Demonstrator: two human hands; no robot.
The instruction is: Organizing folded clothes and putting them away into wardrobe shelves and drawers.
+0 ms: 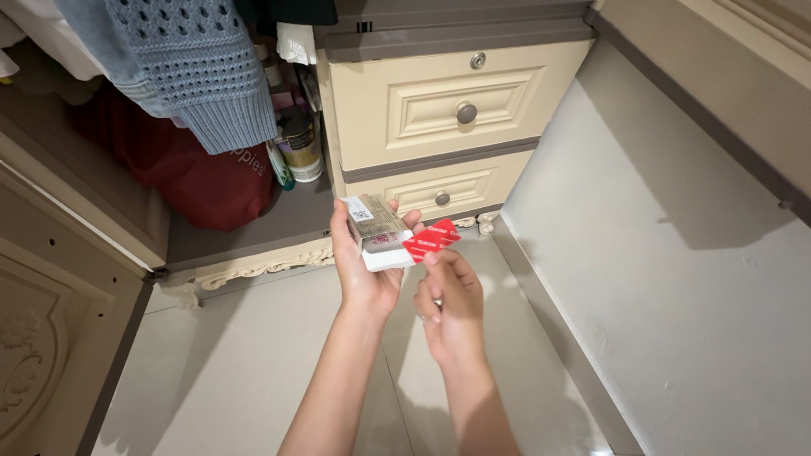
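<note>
My left hand [361, 268] grips a small rectangular cardboard box [378, 228], beige on top with a white open end, held level over the tiled floor. From that open end sticks a red printed strip [431, 240]. My right hand [454, 306] is just below and to the right, its fingertips pinching the red strip's lower edge. A ring shows on one right finger.
A cream cabinet with two knobbed drawers [439, 110] stands ahead. Left of it, an open wardrobe holds a red bag [198, 181], bottles and jars [297, 148], and a hanging blue knit sweater [198, 76]. An open wardrobe door [51, 338] is at left, a white wall [676, 253] at right.
</note>
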